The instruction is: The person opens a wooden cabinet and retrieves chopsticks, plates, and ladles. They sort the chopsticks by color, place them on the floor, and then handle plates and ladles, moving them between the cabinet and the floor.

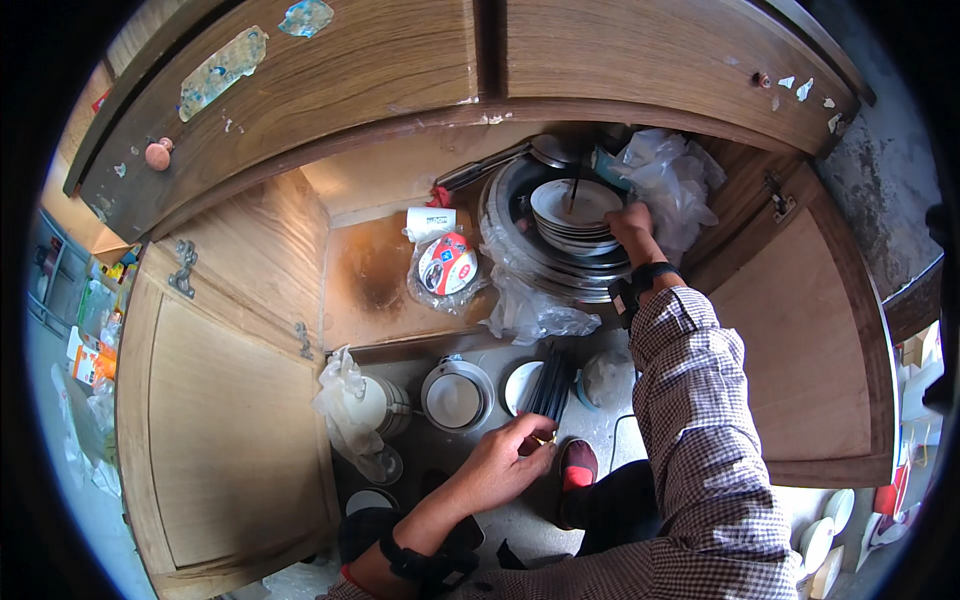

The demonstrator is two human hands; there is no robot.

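Observation:
My right hand (631, 223) reaches into the cabinet, its fingers curled on the right rim of a stack of white plates (551, 201). The stack sits in dark metal basins (517, 187), nested and partly wrapped in clear plastic. A thin dark stick (575, 195) crosses the top plate. Lower down, my left hand (510, 456) pinches the near end of a bundle of black chopsticks (551, 382) above the floor. Behind the bundle is a white bowl or plate (521, 386), partly covered by it.
Both cabinet doors (232, 427) (810, 322) stand open. Inside are a white paper cup (430, 223) and a plastic-wrapped package (448, 266). Crumpled plastic bags (667, 180) lie beside the basins. Stacked bowls (454, 400), a bagged dish stack (375, 405) and a lidded container (607, 379) stand on the floor.

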